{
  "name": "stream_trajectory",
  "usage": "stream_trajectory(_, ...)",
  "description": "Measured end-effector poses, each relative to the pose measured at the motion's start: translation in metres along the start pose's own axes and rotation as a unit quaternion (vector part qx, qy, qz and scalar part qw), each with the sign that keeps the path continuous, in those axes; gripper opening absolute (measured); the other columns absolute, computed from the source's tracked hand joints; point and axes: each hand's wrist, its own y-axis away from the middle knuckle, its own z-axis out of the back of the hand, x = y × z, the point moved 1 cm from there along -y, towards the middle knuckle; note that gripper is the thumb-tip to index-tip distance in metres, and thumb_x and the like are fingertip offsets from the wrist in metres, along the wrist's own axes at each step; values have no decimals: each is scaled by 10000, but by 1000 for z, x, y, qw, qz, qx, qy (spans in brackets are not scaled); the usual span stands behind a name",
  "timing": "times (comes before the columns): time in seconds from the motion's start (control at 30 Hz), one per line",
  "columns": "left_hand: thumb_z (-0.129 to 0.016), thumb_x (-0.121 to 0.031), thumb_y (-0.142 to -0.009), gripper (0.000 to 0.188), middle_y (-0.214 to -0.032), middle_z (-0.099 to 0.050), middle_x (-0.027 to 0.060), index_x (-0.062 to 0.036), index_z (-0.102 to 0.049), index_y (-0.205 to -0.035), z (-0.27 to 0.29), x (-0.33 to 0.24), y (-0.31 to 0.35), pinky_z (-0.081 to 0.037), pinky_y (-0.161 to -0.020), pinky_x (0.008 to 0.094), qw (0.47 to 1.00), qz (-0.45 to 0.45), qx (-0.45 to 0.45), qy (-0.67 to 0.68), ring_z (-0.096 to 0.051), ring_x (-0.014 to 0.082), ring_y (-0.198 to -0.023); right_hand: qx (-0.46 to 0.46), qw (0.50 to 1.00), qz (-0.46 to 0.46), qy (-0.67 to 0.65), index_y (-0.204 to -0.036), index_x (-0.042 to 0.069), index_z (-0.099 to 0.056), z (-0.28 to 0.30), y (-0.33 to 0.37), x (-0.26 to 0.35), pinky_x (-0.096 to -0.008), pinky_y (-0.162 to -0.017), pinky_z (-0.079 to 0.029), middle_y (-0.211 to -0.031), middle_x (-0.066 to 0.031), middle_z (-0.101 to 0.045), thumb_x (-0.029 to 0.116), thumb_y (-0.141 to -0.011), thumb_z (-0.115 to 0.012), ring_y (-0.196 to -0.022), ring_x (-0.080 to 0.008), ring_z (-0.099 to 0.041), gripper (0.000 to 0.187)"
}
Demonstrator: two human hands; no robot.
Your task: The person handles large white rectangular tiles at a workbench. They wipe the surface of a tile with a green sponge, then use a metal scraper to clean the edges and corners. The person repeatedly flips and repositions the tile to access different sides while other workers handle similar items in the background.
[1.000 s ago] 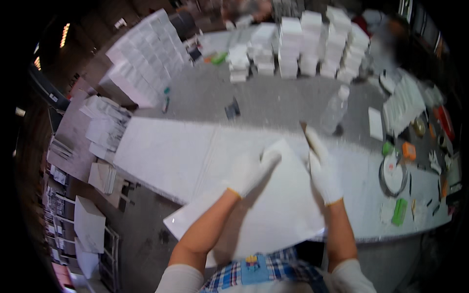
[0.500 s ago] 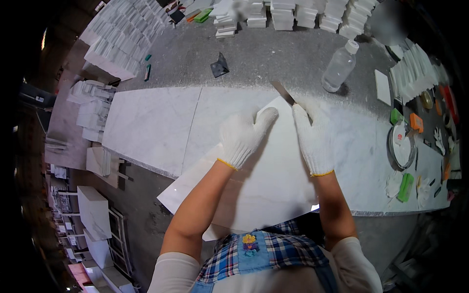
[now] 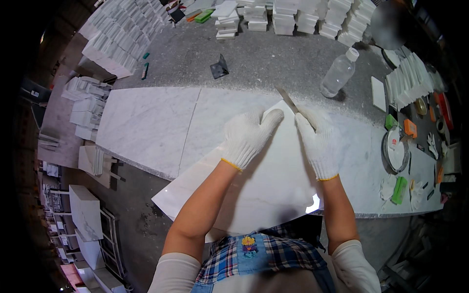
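Observation:
A glossy white stone slab point(image 3: 264, 180) lies at an angle in front of me, one corner pointing away and its near edge by my apron. My left hand point(image 3: 248, 136), in a white knitted glove, grips its left edge near the far corner, thumb on top and fingers partly hidden. My right hand point(image 3: 317, 139), gloved the same way, is closed around a thin metal blade point(image 3: 287, 99). The blade sticks out toward the far left, beside the slab's far corner. Its handle, if any, is hidden in the glove, so whether it is a knife or a scraper is unclear.
Larger white marble panels point(image 3: 146, 122) lie beneath on the grey table point(image 3: 171, 63). A clear bottle point(image 3: 338, 73) stands beyond my right hand. Stacked white tiles point(image 3: 117, 34) line the far side. At right are a round dish point(image 3: 395, 151), a green block point(image 3: 399, 190) and loose gloves.
Both hands have shifted slightly right relative to the table, and the blade with my right hand. The view has moved a little; my grips look the same.

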Motion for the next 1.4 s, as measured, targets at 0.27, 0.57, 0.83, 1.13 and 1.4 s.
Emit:
stream_trajectory(0.27, -534, -585, -912, 544, -722, -665, 198, -71, -687, -825, -2, 0, 3, -480, -653, 484, 999, -25, -43, 9, -655, 401, -716, 3, 999, 12, 31, -1044, 87, -734, 5, 3, 1, -370, -717, -510, -905, -133, -671, 163, -886, -659, -814, -311, -649, 191)
stream_trajectory(0.57, -566, -581, -901, 525, -690, -657, 187, -72, -686, -861, -6, 3, 1, -480, -629, 477, 998, -28, -53, -7, -653, 394, -685, -5, 998, 48, 45, -1023, 88, -734, 5, 4, -7, -369, -680, -502, -856, -120, -654, 158, -876, -666, -777, -298, -638, 176)
stream_trajectory(0.83, -594, -560, -894, 513, -657, -635, 189, -63, -674, -795, -8, 4, 1, -469, -584, 470, 997, -40, -71, -15, -638, 391, -636, -3, 999, 23, 28, -1029, 91, -735, 6, 3, -4, -359, -673, -501, -852, -115, -654, 148, -873, -669, -774, -284, -647, 179)
stream_trajectory(1.13, -585, -558, -906, 515, -614, -600, 182, -67, -648, -762, -11, 4, 1, -446, -544, 459, 994, -65, -89, -16, -612, 391, -593, -2, 997, 52, 63, -986, 97, -719, 7, 0, 0, -378, -664, -495, -842, -118, -636, 158, -872, -673, -775, -297, -639, 137)
stream_trajectory(1.4, -567, -566, -912, 532, -633, -626, 192, -53, -663, -811, -9, 3, 0, -464, -578, 477, 994, -64, -73, -40, -633, 396, -615, 29, 986, 75, 145, -990, 100, -725, 9, -7, 12, -395, -685, -507, -864, -124, -667, 183, -869, -676, -774, -319, -650, 154)
